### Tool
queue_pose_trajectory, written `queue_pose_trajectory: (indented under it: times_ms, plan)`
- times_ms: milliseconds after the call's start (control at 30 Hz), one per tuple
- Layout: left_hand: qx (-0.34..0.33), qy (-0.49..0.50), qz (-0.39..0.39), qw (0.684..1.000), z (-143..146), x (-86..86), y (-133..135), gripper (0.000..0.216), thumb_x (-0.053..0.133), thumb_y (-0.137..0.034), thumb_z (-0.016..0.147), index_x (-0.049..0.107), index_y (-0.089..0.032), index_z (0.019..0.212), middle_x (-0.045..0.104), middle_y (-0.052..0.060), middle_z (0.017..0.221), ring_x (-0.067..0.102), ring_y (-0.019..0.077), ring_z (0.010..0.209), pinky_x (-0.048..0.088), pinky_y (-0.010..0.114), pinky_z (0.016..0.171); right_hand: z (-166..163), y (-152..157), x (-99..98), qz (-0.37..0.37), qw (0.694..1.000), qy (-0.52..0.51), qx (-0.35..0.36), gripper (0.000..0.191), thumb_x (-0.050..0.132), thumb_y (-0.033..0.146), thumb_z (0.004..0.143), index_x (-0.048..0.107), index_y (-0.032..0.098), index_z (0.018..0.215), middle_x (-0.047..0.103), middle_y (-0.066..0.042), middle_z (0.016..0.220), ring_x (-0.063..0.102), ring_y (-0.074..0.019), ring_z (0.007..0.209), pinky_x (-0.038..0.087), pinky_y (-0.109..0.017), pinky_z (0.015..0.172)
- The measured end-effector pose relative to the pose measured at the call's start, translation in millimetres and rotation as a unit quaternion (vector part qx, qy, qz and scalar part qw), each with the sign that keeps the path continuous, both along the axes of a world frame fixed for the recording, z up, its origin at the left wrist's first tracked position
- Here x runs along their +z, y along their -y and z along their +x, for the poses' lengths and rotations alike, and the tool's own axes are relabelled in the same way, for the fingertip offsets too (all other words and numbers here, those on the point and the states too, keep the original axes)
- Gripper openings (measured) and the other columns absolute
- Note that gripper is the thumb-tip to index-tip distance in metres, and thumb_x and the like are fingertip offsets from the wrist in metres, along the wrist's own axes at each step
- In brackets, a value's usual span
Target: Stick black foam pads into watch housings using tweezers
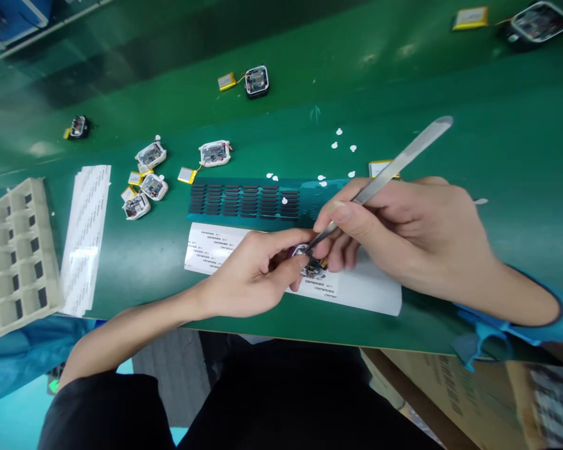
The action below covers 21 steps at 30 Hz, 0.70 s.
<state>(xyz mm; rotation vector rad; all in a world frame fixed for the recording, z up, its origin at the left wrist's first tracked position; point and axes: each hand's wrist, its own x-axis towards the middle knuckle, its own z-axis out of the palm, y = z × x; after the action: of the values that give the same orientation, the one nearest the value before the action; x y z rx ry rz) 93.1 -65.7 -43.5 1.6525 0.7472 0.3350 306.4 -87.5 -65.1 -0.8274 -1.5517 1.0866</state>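
My left hand (258, 272) is closed around a small electronic module (309, 261) with an exposed circuit board, held just above a white label sheet (366, 290). My right hand (394, 231) pinches metal tweezers (394, 164), whose tips touch the module's top. The tweezers' long handle sticks up to the right. Both hands meet near the front edge of the green table (497, 125). Most of the module is hidden by my fingers.
A teal sheet of small black pads (244, 200) lies behind the label sheet. Several white-cased modules with yellow batteries (145, 181) sit at left, with a stack of white strips (87, 231) and a compartment tray (14, 250). A black module (256, 81) lies farther back.
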Motion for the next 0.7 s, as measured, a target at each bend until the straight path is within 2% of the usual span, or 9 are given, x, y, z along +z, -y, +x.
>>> queue_pose_trajectory:
  times_ms: [100, 200, 267, 367, 467, 533, 600, 700]
  plan:
    - [0.005, 0.014, 0.022, 1.000, -2.1, 6.1, -2.2, 0.018, 0.055, -0.020, 0.105, 0.071, -0.015, 0.111, 0.067, 0.003, 0.079, 0.059, 0.0136, 0.063, 0.048, 0.026, 0.056, -2.6, 0.5, -2.8, 0.059, 0.996, -0.036, -0.055, 0.036, 0.063, 0.040, 0.114, 0.072, 0.024, 0.083, 0.073, -0.001, 0.074, 0.066, -0.0137, 0.049, 0.050, -0.025, 0.037]
    - [0.069, 0.046, 0.071, 0.994, -4.7, 14.9, -10.2, 0.026, 0.061, -0.022, 0.104, 0.073, -0.018, 0.127, 0.075, 0.006, 0.093, 0.066, 0.0156, 0.068, 0.052, 0.028, 0.059, -3.0, -3.2, -6.7, 0.130, 0.971, -0.108, -0.169, 0.034, 0.065, 0.040, 0.113, 0.078, 0.024, 0.086, 0.073, -0.003, 0.079, 0.067, -0.0170, 0.054, 0.050, -0.032, 0.040]
    - [0.114, 0.067, 0.110, 0.985, -7.0, 17.3, -18.6, 0.028, 0.066, -0.026, 0.104, 0.073, -0.019, 0.130, 0.077, 0.007, 0.098, 0.069, 0.0166, 0.071, 0.053, 0.028, 0.059, 0.3, -8.6, -8.9, 0.171, 0.955, -0.101, -0.222, 0.028, 0.064, 0.034, 0.114, 0.081, 0.024, 0.094, 0.072, -0.003, 0.078, 0.069, -0.0188, 0.058, 0.052, -0.034, 0.044]
    - [0.145, 0.108, 0.129, 0.975, -10.5, 14.5, -30.5, 0.025, 0.067, -0.030, 0.104, 0.074, -0.017, 0.124, 0.078, 0.007, 0.097, 0.070, 0.0157, 0.068, 0.056, 0.029, 0.060, 9.9, -18.0, -11.6, 0.237, 0.946, 0.071, -0.208, 0.024, 0.061, 0.022, 0.113, 0.079, 0.023, 0.097, 0.078, -0.003, 0.090, 0.076, -0.0197, 0.075, 0.058, -0.034, 0.058]
    - [0.145, 0.134, 0.126, 0.972, -13.3, 9.8, -35.7, 0.018, 0.066, -0.029, 0.104, 0.074, -0.017, 0.115, 0.078, 0.006, 0.093, 0.068, 0.0138, 0.061, 0.055, 0.028, 0.057, 17.4, -24.8, -14.9, 0.300, 0.906, 0.228, -0.190, 0.025, 0.059, 0.016, 0.113, 0.075, 0.024, 0.094, 0.080, -0.001, 0.100, 0.079, -0.0208, 0.088, 0.062, -0.034, 0.070]
    - [0.135, 0.133, 0.128, 0.973, -14.0, 8.3, -36.0, 0.017, 0.065, -0.029, 0.105, 0.073, -0.017, 0.114, 0.078, 0.006, 0.096, 0.068, 0.0130, 0.060, 0.055, 0.028, 0.056, 18.9, -27.3, -17.3, 0.325, 0.895, 0.246, -0.183, 0.024, 0.059, 0.016, 0.113, 0.073, 0.024, 0.095, 0.080, 0.000, 0.102, 0.079, -0.0207, 0.091, 0.064, -0.033, 0.075]
    - [0.114, 0.117, 0.148, 0.975, -13.9, 8.2, -36.0, 0.017, 0.064, -0.029, 0.106, 0.070, -0.017, 0.117, 0.079, 0.006, 0.103, 0.071, 0.0135, 0.065, 0.058, 0.029, 0.063, 18.7, -29.0, -19.3, 0.334, 0.896, 0.244, -0.162, 0.024, 0.059, 0.015, 0.113, 0.072, 0.023, 0.094, 0.080, 0.000, 0.104, 0.078, -0.0198, 0.091, 0.065, -0.032, 0.078]
    - [0.062, 0.046, 0.252, 0.965, -13.4, 7.5, -38.4, 0.017, 0.058, -0.026, 0.109, 0.066, -0.017, 0.121, 0.079, 0.008, 0.112, 0.076, 0.0174, 0.089, 0.058, 0.032, 0.079, 18.5, -30.8, -20.7, 0.327, 0.901, 0.243, -0.152, 0.027, 0.058, 0.015, 0.113, 0.071, 0.021, 0.090, 0.080, -0.002, 0.103, 0.078, -0.0200, 0.091, 0.064, -0.032, 0.076]
